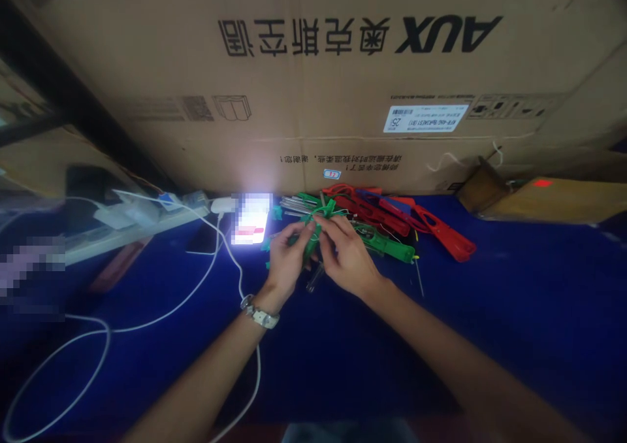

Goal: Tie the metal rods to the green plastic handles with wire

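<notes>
My left hand (287, 253), with a watch (259, 312) on its wrist, is closed around a green lighter housing (309, 250), which looks like the handle of a long-reach lighter. The fingers of my right hand (350, 260) are pinched together at the housing's upper part. A thin white wire seems to run by the fingertips, but what exactly they pinch is hidden. Just beyond my hands lie red lighter housings (377, 213) and several metal tubes (298, 204). Another green housing (392, 248) rests to the right. A small clear part (314, 279) sits below my hands.
A lit phone (252, 219) stands left of my hands. White cables (161, 319) loop across the blue tabletop (353, 358) from a power strip (137, 230). A big cardboard box (304, 123) walls off the back. At right are a red housing (448, 234) and a tan box (563, 201).
</notes>
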`<move>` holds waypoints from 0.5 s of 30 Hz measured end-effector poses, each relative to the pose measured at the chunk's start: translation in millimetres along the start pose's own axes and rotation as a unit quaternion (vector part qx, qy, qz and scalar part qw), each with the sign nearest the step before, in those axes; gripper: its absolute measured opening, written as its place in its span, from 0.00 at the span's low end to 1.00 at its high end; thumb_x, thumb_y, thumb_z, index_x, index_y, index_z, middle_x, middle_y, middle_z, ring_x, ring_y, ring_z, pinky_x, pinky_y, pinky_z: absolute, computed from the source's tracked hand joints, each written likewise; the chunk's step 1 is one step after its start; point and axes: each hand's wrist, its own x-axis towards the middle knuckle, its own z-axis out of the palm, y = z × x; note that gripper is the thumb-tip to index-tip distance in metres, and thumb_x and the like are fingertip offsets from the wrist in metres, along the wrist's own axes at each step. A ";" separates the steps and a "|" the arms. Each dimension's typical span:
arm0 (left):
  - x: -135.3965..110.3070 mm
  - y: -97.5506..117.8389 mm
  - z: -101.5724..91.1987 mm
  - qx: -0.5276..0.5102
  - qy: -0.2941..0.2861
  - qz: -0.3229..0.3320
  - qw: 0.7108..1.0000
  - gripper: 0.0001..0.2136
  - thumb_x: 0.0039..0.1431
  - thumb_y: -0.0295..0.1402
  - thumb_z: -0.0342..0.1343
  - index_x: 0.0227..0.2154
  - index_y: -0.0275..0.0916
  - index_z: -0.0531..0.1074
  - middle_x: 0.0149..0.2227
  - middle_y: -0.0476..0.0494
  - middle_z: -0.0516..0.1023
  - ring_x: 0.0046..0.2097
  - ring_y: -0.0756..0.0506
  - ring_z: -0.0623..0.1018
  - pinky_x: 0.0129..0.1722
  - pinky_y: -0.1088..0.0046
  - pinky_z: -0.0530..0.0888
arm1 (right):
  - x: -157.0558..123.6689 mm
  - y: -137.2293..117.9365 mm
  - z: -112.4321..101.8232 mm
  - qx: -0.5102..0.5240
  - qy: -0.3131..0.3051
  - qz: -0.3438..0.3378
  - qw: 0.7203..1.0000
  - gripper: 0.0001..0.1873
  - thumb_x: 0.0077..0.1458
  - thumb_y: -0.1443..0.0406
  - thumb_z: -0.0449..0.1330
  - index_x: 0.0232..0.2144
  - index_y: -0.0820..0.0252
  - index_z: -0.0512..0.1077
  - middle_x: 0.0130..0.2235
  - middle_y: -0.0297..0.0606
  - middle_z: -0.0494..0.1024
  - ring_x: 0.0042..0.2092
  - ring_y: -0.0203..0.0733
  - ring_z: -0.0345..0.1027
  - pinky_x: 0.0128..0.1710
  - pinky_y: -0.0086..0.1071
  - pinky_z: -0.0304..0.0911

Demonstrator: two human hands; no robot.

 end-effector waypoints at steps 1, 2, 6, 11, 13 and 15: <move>-0.5 1.2 -0.4 -0.002 -0.002 0.002 1.000 0.17 0.49 0.47 0.68 0.32 0.38 0.76 0.20 0.54 0.73 0.17 0.52 0.71 0.11 0.82 0.64 | -0.5 0.4 -1.7 0.036 0.024 0.015 0.999 0.19 0.64 0.70 0.50 0.55 0.59 0.67 0.40 0.42 0.74 0.41 0.45 0.69 0.45 0.42 0.70; -1.2 2.1 -0.7 -0.003 -0.008 0.007 1.000 0.17 0.50 0.47 0.68 0.32 0.38 0.76 0.19 0.54 0.73 0.17 0.52 0.71 0.11 0.81 0.65 | -0.6 0.9 -3.4 0.069 0.054 0.042 0.995 0.18 0.63 0.69 0.52 0.55 0.58 0.66 0.37 0.38 0.73 0.38 0.42 0.68 0.41 0.39 0.69; -4.9 2.0 -0.2 -0.011 -0.046 0.029 0.998 0.14 0.54 0.45 0.66 0.33 0.39 0.76 0.16 0.54 0.71 0.15 0.52 0.69 0.12 0.80 0.65 | 2.3 1.0 -7.3 0.181 0.116 0.184 0.959 0.16 0.61 0.60 0.60 0.49 0.57 0.65 0.34 0.33 0.72 0.32 0.37 0.65 0.32 0.32 0.65; -10.6 -0.6 3.8 -0.030 -0.068 0.038 0.996 0.13 0.54 0.44 0.66 0.34 0.41 0.76 0.24 0.53 0.74 0.20 0.52 0.73 0.16 0.78 0.69 | 6.5 -3.4 -2.6 0.307 0.038 0.258 0.915 0.18 0.56 0.48 0.62 0.32 0.56 0.71 0.30 0.33 0.73 0.32 0.39 0.68 0.28 0.31 0.65; -11.4 -1.7 5.0 -0.018 -0.068 0.058 0.996 0.12 0.55 0.44 0.66 0.33 0.41 0.75 0.29 0.52 0.74 0.25 0.52 0.73 0.21 0.78 0.71 | 7.5 -3.3 -1.6 0.325 0.053 0.261 0.908 0.20 0.55 0.46 0.62 0.29 0.56 0.71 0.29 0.33 0.72 0.33 0.40 0.68 0.30 0.31 0.66; -9.8 -3.3 5.3 0.001 -0.074 0.078 0.994 0.12 0.58 0.44 0.64 0.32 0.41 0.73 0.30 0.51 0.72 0.30 0.51 0.72 0.28 0.78 0.73 | 9.1 -0.9 -3.6 0.333 0.066 0.262 0.903 0.21 0.54 0.45 0.63 0.29 0.56 0.72 0.28 0.32 0.72 0.35 0.40 0.68 0.35 0.32 0.67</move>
